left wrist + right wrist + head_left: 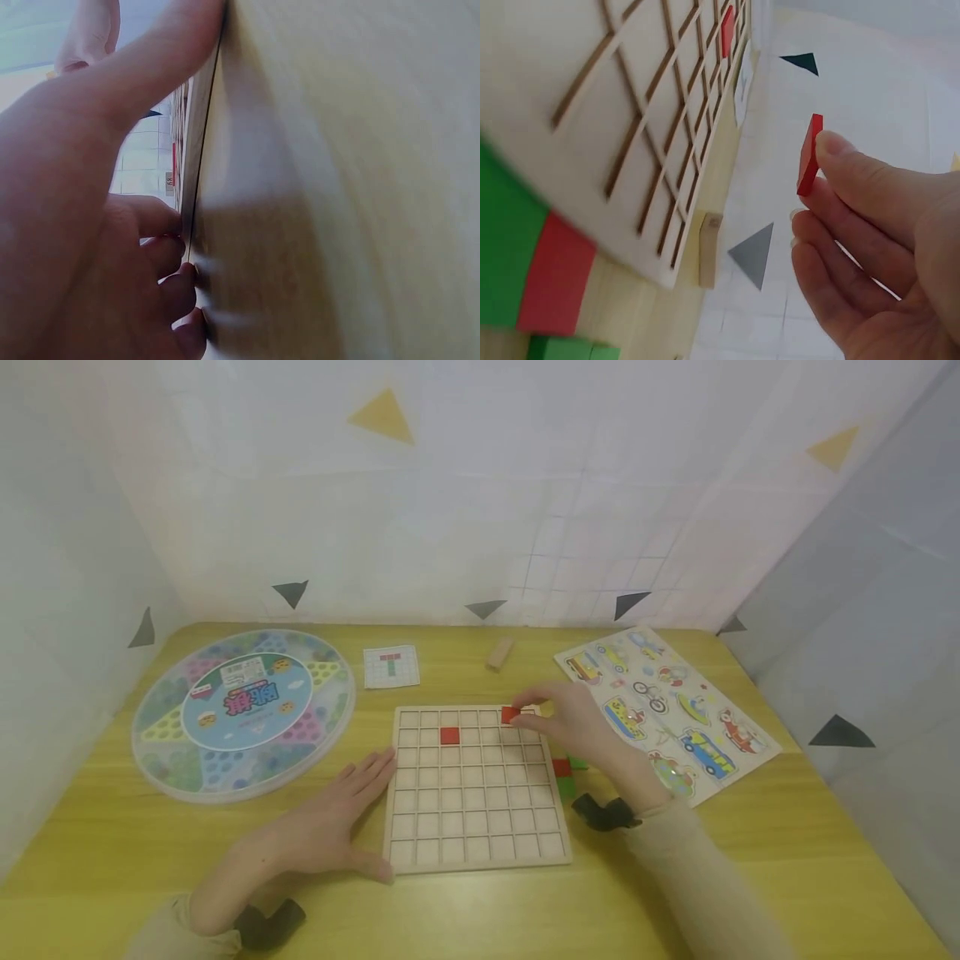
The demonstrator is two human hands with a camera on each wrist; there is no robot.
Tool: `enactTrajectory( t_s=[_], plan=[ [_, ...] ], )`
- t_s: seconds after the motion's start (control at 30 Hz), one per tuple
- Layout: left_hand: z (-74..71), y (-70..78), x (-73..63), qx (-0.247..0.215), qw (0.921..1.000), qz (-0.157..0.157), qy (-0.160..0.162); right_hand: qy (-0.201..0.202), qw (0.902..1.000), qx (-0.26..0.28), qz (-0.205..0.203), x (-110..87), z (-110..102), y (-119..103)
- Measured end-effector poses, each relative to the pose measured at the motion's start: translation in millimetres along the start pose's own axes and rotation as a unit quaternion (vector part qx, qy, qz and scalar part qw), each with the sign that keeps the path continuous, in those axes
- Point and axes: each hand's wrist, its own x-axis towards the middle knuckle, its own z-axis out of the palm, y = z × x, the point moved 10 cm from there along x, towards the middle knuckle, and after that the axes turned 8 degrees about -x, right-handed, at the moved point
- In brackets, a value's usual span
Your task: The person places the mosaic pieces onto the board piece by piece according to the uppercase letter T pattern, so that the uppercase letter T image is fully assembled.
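A wooden grid board (480, 789) lies on the table, with one red square tile (449, 736) set in its second row. My right hand (573, 718) pinches another red tile (810, 155) between thumb and fingers, over the board's far right corner. In the right wrist view that tile is held on edge, apart from the board. My left hand (330, 818) rests at the board's left side, fingers straight, fingertips and thumb at its edge. More red and green tiles (566, 787) lie by the board's right edge, partly under the right hand's side.
A small card (392, 667) printed with a red and green T shape lies behind the board. Near it is a small wooden block (500, 653). A round Chinese checkers box (247, 714) stands at left, and a picture puzzle board (667, 714) lies at right.
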Motion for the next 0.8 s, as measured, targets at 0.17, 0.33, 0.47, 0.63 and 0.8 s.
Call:
enactTrajectory(
  t_s=[0.17,0.33,0.47,0.63,0.8],
  plan=[
    [-0.6,1.0,-0.2,0.001,1.0,0.001,0.001,-0.028,0.9994,-0.011,0.018,8.0,9.3,-4.5],
    [-0.7,1.4,0.0,0.002,1.0,-0.001,0.0,-0.028,0.9996,-0.002,-0.004,15.1,11.7,-20.9],
    [-0.6,1.1,-0.4,-0.001,1.0,0.001,0.0,-0.021,0.9996,0.011,-0.017,20.2,14.3,-31.6],
    [-0.6,-1.1,-1.0,-0.002,1.0,-0.002,0.001,-0.013,0.9993,0.02,-0.028,24.0,18.3,-40.8],
    [0.3,-1.5,0.0,0.005,1.0,0.0,-0.001,-0.013,0.9987,0.039,-0.031,22.8,21.7,-43.3]
  ],
)
